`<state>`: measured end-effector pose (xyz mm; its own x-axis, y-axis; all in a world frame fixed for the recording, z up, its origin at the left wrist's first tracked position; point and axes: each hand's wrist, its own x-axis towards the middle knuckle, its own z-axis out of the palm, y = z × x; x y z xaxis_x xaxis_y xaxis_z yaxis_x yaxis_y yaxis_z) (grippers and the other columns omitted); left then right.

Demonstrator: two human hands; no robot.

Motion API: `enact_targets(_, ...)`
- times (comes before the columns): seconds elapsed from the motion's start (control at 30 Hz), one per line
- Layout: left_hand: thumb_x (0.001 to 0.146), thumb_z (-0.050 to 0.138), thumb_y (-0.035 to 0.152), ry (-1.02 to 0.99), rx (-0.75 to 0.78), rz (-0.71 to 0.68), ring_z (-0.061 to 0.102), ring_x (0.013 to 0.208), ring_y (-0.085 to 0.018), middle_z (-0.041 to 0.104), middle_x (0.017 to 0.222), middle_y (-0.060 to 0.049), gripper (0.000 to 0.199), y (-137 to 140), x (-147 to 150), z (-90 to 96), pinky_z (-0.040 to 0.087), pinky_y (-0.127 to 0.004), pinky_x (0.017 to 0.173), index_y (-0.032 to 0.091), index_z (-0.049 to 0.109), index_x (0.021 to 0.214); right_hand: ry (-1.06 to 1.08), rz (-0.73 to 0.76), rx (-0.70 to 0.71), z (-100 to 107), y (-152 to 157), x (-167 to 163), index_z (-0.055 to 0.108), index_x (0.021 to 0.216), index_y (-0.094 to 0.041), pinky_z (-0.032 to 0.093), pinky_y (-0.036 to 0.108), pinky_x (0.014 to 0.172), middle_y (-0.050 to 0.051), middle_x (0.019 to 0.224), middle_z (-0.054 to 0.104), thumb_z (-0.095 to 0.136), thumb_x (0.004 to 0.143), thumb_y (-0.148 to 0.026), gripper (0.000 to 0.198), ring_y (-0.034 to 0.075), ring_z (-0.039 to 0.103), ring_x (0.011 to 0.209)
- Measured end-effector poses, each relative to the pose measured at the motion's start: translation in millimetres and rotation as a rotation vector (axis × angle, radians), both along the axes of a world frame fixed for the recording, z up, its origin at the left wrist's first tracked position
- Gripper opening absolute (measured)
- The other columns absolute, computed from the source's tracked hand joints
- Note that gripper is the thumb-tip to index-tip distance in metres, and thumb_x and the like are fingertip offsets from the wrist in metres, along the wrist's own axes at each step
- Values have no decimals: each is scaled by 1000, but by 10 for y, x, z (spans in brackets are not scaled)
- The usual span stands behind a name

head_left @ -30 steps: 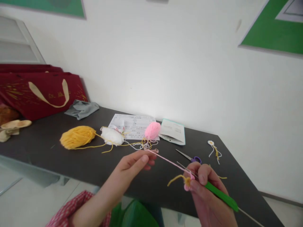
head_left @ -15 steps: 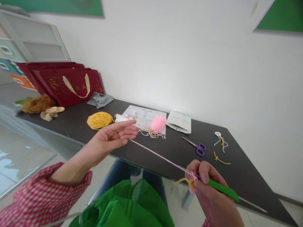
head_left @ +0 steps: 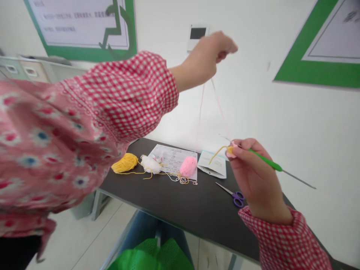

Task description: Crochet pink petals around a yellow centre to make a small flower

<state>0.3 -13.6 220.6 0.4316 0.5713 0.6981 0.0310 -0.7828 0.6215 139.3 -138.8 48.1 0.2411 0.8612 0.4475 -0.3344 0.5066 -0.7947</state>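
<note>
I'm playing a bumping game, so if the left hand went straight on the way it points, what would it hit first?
Maybe the green-edged board on the white wall. The left hand points rightward, with only wall showing before the board, but depth is unclear.

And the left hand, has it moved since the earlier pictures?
Yes, up: the left hand appeared over the table before; now it shows high in front of the wall.

Black table (head_left: 174, 204): yarn balls (head_left: 188, 167), paper (head_left: 174, 154), packet (head_left: 218, 165), scissors (head_left: 233, 194)

Green-bordered posters (head_left: 78, 28); seemingly a thermostat (head_left: 197, 33).
</note>
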Motion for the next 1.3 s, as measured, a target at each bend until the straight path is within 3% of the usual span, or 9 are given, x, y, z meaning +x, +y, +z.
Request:
enact_targets(0.13,67,23,-4,-128,18,-39,50,130,-27,69,126,-2,68,-299,-181,83,47,-16,68,-6,53,128,7,-29,66,102,41,159,59,63,-21,48,20,68,-3,74,58,76,69,-11,21,9,53,67)
enact_targets(0.17,73,9,-4,-131,-20,-55,50,125,-25,65,119,-3,67,-363,-281,-56,43,-23,74,-14,45,129,14,-30,59,49,26,206,59,63,-21,48,20,67,-4,74,58,77,68,-12,21,8,53,66)
enact_targets(0.27,81,52,0,-74,-212,-61,65,118,-16,75,121,-7,48,-484,-630,-731,48,-26,92,7,64,127,18,-15,-4,-215,-41,331,59,63,-21,49,18,64,-3,75,60,81,67,-14,23,9,55,66)
enact_targets(0.4,72,63,4,243,-486,-53,78,77,-26,81,88,-14,30,-475,-1027,-1649,61,-34,67,13,78,96,-47,68,-120,-538,-134,417,60,62,-20,48,20,53,-1,73,61,84,67,-14,26,11,57,60)
enact_targets(0.53,61,68,3,396,-549,34,75,89,-29,76,94,-11,35,-373,-1129,-2051,59,-36,78,19,78,91,-129,144,-181,-651,-203,457,59,62,-19,48,21,50,0,72,61,84,72,-17,26,12,59,57)
enact_targets(0.7,80,61,14,355,-518,-26,67,105,-23,48,148,-14,71,-458,-684,-2067,54,-40,96,26,46,149,-214,187,-188,-654,-176,481,57,63,-20,50,20,52,-1,75,61,83,76,-17,28,11,60,58)
enact_targets(0.87,79,72,19,-26,-416,-505,41,142,-26,32,155,-16,93,-653,-101,-2016,56,-32,97,29,24,158,-354,161,-88,-512,-36,444,57,65,-21,53,20,55,-1,78,61,78,82,-17,27,11,62,59)
enact_targets(1.03,80,73,9,-214,-380,-529,46,132,-21,40,149,-7,88,-530,97,-2008,56,-28,89,45,35,151,-456,66,28,-307,111,458,57,67,-22,54,23,57,0,78,59,73,85,-14,25,12,61,62)
enact_targets(1.3,61,82,-5,-613,-856,-741,56,112,-17,57,135,-4,75,-169,107,-1924,54,-19,68,36,71,122,-486,170,152,-238,505,463,61,74,-23,59,22,59,1,82,60,69,88,-13,19,12,62,65)
